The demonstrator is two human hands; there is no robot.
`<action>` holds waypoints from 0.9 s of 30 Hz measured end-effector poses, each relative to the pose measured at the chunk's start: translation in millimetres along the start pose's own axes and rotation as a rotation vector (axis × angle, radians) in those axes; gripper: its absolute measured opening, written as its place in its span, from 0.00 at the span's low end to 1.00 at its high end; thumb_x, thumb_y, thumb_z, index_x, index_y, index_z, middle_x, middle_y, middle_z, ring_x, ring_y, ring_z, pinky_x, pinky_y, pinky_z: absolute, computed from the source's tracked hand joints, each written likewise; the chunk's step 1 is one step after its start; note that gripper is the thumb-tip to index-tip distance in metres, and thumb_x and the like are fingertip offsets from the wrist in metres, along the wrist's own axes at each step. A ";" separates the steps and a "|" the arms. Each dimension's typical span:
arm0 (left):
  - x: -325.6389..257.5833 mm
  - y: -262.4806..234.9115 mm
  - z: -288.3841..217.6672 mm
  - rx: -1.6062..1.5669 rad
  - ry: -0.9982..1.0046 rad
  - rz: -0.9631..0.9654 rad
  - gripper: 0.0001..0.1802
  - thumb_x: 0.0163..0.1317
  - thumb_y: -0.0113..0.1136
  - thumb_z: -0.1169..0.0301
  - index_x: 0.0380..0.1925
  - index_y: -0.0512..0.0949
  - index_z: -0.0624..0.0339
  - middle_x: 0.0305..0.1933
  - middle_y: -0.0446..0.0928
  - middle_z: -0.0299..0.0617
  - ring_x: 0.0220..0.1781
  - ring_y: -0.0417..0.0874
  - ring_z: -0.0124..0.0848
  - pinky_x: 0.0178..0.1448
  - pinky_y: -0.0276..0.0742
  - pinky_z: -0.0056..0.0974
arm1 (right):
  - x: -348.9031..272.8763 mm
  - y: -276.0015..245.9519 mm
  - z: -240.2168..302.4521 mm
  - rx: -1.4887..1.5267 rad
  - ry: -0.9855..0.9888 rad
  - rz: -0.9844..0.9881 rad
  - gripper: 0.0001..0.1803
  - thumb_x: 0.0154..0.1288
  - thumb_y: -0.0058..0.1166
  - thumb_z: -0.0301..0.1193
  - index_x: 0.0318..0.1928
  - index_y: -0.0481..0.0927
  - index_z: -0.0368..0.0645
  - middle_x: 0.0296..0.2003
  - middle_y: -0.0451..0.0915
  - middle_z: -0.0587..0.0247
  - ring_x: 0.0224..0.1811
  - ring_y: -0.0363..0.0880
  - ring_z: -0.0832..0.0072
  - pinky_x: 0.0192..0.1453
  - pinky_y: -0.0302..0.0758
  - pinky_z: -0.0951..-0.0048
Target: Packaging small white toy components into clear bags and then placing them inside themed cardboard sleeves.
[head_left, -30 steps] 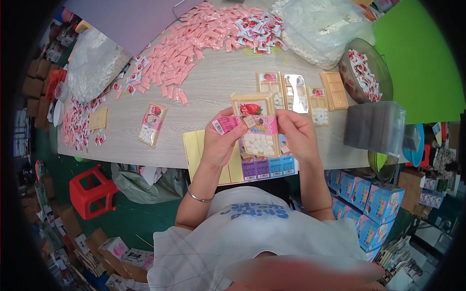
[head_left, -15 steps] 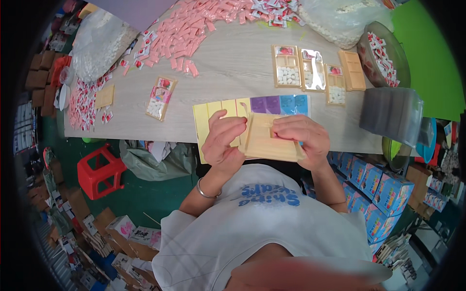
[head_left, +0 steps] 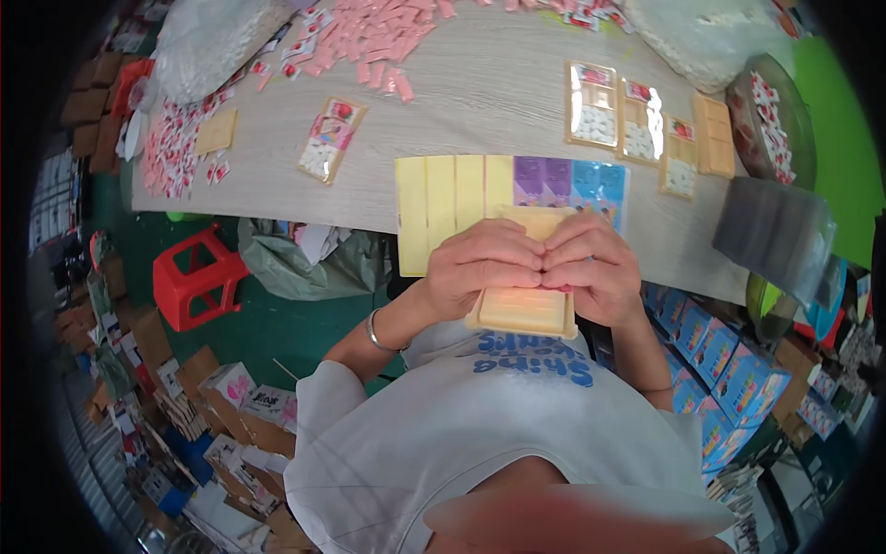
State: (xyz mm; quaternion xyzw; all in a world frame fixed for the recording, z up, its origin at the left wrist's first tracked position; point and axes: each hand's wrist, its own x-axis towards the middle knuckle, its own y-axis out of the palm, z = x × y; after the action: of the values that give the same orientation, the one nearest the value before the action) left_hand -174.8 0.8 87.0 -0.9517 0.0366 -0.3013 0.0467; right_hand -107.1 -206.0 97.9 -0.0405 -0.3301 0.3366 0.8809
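Close to my body, beyond the table's near edge, I hold a shallow cream-coloured plastic tray (head_left: 524, 316) with compartments. My left hand (head_left: 486, 261) grips its left side, fingers bent over the middle. My right hand (head_left: 593, 263) does the same from the right, and the fingertips of both hands meet over the tray. They hide its central part; a small pinkish-red bit shows under the right fingers. Behind the hands lies a sheet (head_left: 441, 189) with yellow, purple and blue panels, partly covered by them.
Trays with white pieces (head_left: 591, 115) and an unfilled cream tray (head_left: 713, 137) lie right, beside a bowl of sachets (head_left: 773, 125) and clear grey plastic containers (head_left: 773, 231). Pink packets (head_left: 378, 42) are heaped at the back. Another filled tray (head_left: 330, 140) lies left. A red stool (head_left: 196, 277) stands below.
My left hand has moved from the tray's left edge over its middle, fingertips now meeting the right hand's. The tray sits nearer my body. The whole view has shifted.
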 end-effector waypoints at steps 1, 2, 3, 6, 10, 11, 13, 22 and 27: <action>-0.4 -8.6 0.5 0.022 -0.003 -0.001 0.12 0.58 0.75 0.75 0.43 0.88 0.54 0.45 0.87 0.39 0.46 0.90 0.33 0.60 0.81 0.43 | -1.4 3.3 -1.7 0.018 -0.013 0.000 0.10 0.54 0.75 0.25 0.36 0.86 0.43 0.41 0.82 0.62 0.48 0.80 0.63 0.50 0.76 0.62; -2.4 -17.5 -2.1 -0.076 -0.288 0.065 0.12 0.59 0.75 0.75 0.44 0.88 0.56 0.45 0.87 0.40 0.47 0.89 0.32 0.56 0.82 0.40 | -4.4 5.6 -0.4 -0.005 0.072 -0.057 0.15 0.54 0.76 0.27 0.40 0.84 0.42 0.43 0.81 0.59 0.48 0.80 0.64 0.52 0.76 0.62; -4.4 -27.6 -4.8 -0.179 -0.573 0.125 0.13 0.59 0.75 0.76 0.44 0.87 0.58 0.45 0.87 0.40 0.48 0.89 0.32 0.53 0.83 0.37 | -8.5 6.6 -0.6 -0.029 0.159 -0.113 0.19 0.55 0.77 0.28 0.44 0.82 0.41 0.46 0.80 0.55 0.48 0.79 0.64 0.53 0.76 0.62; 10.5 -108.9 19.6 -0.180 -0.683 -0.281 0.31 0.64 0.70 0.75 0.66 0.70 0.64 0.51 0.85 0.39 0.51 0.86 0.25 0.53 0.85 0.33 | -19.4 -1.8 -13.1 0.269 0.245 -0.457 0.18 0.64 0.65 0.21 0.53 0.75 0.37 0.48 0.76 0.54 0.48 0.77 0.67 0.57 0.76 0.64; 14.6 -248.4 60.9 0.101 -0.989 -0.215 0.31 0.66 0.70 0.69 0.67 0.71 0.65 0.53 0.85 0.44 0.48 0.88 0.29 0.51 0.85 0.34 | -37.7 -25.7 -28.5 0.192 0.438 -0.536 0.15 0.66 0.57 0.17 0.52 0.76 0.38 0.47 0.76 0.56 0.48 0.77 0.70 0.57 0.75 0.67; 14.9 -266.1 75.6 0.464 -1.088 -0.015 0.35 0.65 0.70 0.64 0.68 0.69 0.65 0.57 0.82 0.49 0.52 0.87 0.36 0.53 0.84 0.41 | -43.0 -25.5 -35.9 0.172 0.520 -0.526 0.14 0.66 0.56 0.16 0.52 0.77 0.37 0.47 0.76 0.57 0.48 0.77 0.72 0.57 0.75 0.68; -3.1 -269.8 101.9 0.826 -1.152 0.207 0.39 0.64 0.71 0.58 0.70 0.68 0.64 0.62 0.80 0.55 0.55 0.86 0.43 0.56 0.82 0.47 | -47.1 -21.2 -46.0 0.146 0.606 -0.524 0.14 0.66 0.55 0.16 0.51 0.77 0.37 0.48 0.77 0.57 0.48 0.77 0.74 0.56 0.75 0.70; -15.4 -211.8 143.6 1.517 -0.775 -0.087 0.48 0.65 0.66 0.44 0.78 0.59 0.52 0.79 0.59 0.56 0.77 0.61 0.58 0.74 0.58 0.65 | -67.1 25.5 -59.1 -0.867 0.557 0.312 0.36 0.66 0.63 0.46 0.71 0.73 0.50 0.77 0.61 0.51 0.81 0.52 0.46 0.81 0.46 0.36; 12.1 -183.5 140.7 1.630 -0.545 -0.127 0.43 0.65 0.67 0.45 0.75 0.65 0.51 0.78 0.62 0.54 0.76 0.63 0.57 0.74 0.57 0.64 | -52.7 37.5 -55.6 -0.874 0.616 0.257 0.35 0.67 0.63 0.43 0.72 0.72 0.51 0.76 0.62 0.49 0.80 0.54 0.45 0.80 0.48 0.36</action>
State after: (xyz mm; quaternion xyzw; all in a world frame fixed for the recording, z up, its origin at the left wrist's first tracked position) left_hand -76.2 191.3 -0.3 -0.6604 -0.2570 0.0033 0.7055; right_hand -123.8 -201.4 14.3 -0.5392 -0.1585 0.2456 0.7898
